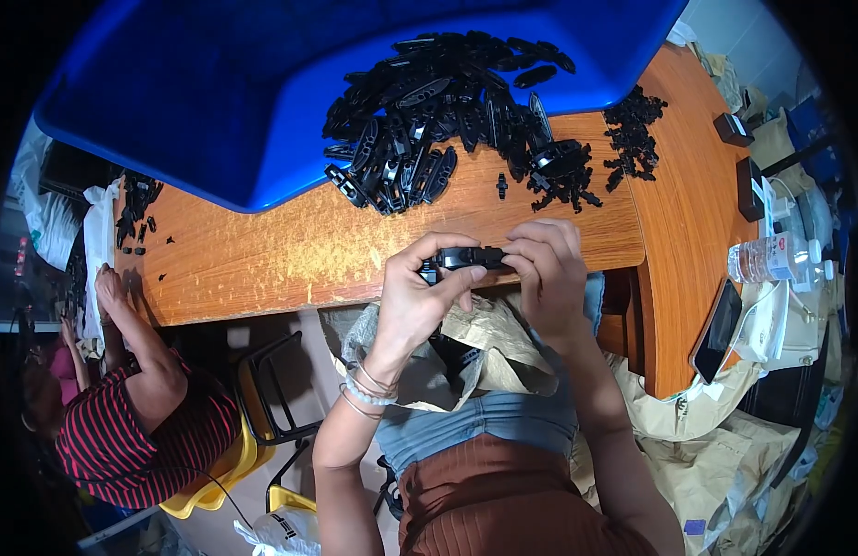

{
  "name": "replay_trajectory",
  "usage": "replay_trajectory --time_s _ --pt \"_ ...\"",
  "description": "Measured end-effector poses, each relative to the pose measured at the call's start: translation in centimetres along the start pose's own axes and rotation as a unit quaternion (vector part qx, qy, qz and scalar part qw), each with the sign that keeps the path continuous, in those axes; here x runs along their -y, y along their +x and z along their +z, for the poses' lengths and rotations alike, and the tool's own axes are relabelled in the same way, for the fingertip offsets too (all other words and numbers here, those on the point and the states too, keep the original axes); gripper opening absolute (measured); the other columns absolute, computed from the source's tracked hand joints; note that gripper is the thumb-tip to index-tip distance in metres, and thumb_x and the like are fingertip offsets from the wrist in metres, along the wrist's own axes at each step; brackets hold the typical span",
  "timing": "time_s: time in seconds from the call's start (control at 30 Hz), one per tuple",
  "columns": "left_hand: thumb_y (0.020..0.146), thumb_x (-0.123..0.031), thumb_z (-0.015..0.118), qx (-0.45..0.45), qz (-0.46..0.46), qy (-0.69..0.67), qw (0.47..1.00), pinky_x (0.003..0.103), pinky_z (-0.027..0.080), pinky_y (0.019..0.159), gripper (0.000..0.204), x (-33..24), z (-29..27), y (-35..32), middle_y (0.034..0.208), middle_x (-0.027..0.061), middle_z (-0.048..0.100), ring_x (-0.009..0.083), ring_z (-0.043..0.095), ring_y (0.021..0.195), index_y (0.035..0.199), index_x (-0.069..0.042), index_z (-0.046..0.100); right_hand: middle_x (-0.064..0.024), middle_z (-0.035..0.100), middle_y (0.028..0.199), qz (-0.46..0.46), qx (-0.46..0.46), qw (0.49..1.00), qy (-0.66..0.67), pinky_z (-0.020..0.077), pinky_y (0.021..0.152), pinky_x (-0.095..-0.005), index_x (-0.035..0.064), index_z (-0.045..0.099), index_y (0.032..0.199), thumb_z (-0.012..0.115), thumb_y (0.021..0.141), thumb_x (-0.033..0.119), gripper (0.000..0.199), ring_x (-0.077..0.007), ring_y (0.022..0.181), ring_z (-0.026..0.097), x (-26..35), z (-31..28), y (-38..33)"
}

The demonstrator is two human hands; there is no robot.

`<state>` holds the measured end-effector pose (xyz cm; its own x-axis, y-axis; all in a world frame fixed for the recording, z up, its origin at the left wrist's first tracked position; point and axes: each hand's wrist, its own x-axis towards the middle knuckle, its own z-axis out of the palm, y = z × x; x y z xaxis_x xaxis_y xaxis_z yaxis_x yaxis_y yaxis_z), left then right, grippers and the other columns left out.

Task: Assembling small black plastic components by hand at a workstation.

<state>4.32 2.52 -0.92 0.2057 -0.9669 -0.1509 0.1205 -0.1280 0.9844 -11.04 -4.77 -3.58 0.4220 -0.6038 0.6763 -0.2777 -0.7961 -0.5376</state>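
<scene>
Black plastic part: your left hand pinches it, thumb against fingers; your right hand pinches its right end.

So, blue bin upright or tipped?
Tipped: black parts run from inside the bin over its edge onto the table.

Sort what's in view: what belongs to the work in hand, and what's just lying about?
Work in hand, apparently:
black part in the left hand, right hand at its end
heap of black pieces
blue bin

Lying about:
plastic bottle
phone
</scene>
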Motion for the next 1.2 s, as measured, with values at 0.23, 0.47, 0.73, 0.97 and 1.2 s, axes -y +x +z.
replay_trajectory --time_s 0.23,0.47,0.73,0.97,1.2 --pt "0.077 0.005 0.067 -0.019 0.003 -0.032 0.999 0.015 0.032 0.04 0.022 0.2 0.3 0.2 0.063 0.0024 0.059 0.0027 0.05 0.048 0.097 0.0 0.061 -0.0097 0.058 0.095 -0.03 0.043 0.999 -0.016 0.0414 0.076 -0.0339 0.0015 0.06 0.089 0.062 0.074 0.001 0.014 -0.0243 0.088 0.054 -0.4 -0.2 -0.2" --pt "0.074 0.007 0.065 -0.024 0.05 0.046 0.997 0.016 0.035 0.046 0.015 0.6 -0.2 0.0 0.068 -0.0005 0.058 0.0029 0.048 0.051 0.087 0.0 0.063 -0.0084 0.064 0.087 0.384 0.202 0.845 0.313 0.0465 0.068 -0.0215 -0.0049 0.058 0.106 0.063 0.08 0.0 0.027 -0.0096 0.077 0.06 0.0 -0.6 -1.2" --pt "0.082 -0.005 0.065 0.071 -0.023 0.116 0.99 0.019 0.039 0.042 0.011 0.4 -4.0 -3.5 0.065 0.0028 0.063 0.0053 0.053 0.045 0.092 0.0 0.067 -0.0105 0.066 0.078 0.203 0.255 0.907 0.267 0.0482 0.062 -0.0231 -0.0041 0.064 0.099 0.06 0.082 0.001 0.019 -0.0124 0.068 0.063 -0.2 -0.4 -1.3" --pt "0.074 -0.004 0.06 0.285 0.004 0.608 0.741 0.038 0.05 0.068 0.013 4.7 -2.7 -4.7 0.08 0.0159 0.065 0.0295 0.062 0.074 0.085 -0.002 0.067 -0.0142 0.061 0.085 0.117 0.005 0.992 -0.05 0.0469 0.063 -0.0312 -0.0035 0.063 0.092 0.057 0.084 0.003 0.012 -0.027 0.069 0.06 -5.2 2.4 0.6" --pt "0.074 -0.005 0.061 0.162 0.146 0.5 0.838 0.039 0.049 0.058 0.005 2.0 -1.4 -0.1 0.078 0.0167 0.061 0.0322 0.061 0.071 0.074 0.0 0.061 -0.0151 0.059 0.084 0.124 0.043 0.974 -0.183 0.0467 0.063 -0.0391 -0.0026 0.062 0.091 0.057 0.084 0.007 0.013 -0.0317 0.071 0.06 -5.4 3.8 3.3"
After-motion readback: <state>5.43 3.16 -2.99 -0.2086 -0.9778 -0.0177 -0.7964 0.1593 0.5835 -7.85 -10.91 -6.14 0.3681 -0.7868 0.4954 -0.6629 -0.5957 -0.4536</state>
